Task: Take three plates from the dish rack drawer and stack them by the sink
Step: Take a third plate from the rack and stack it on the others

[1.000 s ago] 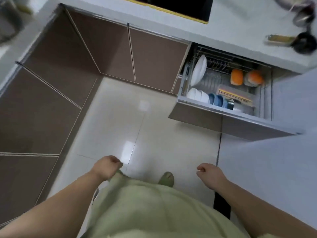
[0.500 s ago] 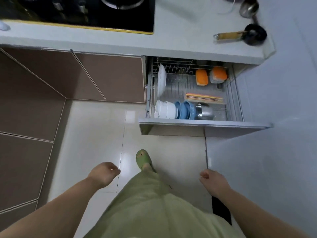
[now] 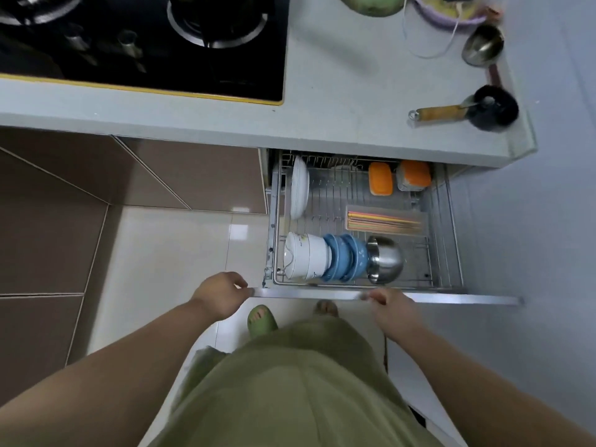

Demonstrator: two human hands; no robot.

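The dish rack drawer (image 3: 445, 298) stands pulled out under the grey counter. White plates (image 3: 298, 188) stand on edge in its wire rack at the back left. My left hand (image 3: 221, 295) is loosely curled at the left end of the drawer's front edge and holds nothing. My right hand (image 3: 388, 306), also curled, has its fingertips on the top of that front edge near the middle. Both hands are well short of the plates. No sink is in view.
White bowls (image 3: 306, 259), blue bowls (image 3: 346, 261) and a steel bowl (image 3: 385, 259) line the drawer's front row. Behind them lie a chopstick tray (image 3: 383, 221) and two orange containers (image 3: 380, 179). A black gas hob (image 3: 145, 43) and a brush (image 3: 493, 108) sit on the counter.
I have stepped up to the drawer and the view has swung over it. Both hands rose from my sides to the drawer's front edge.
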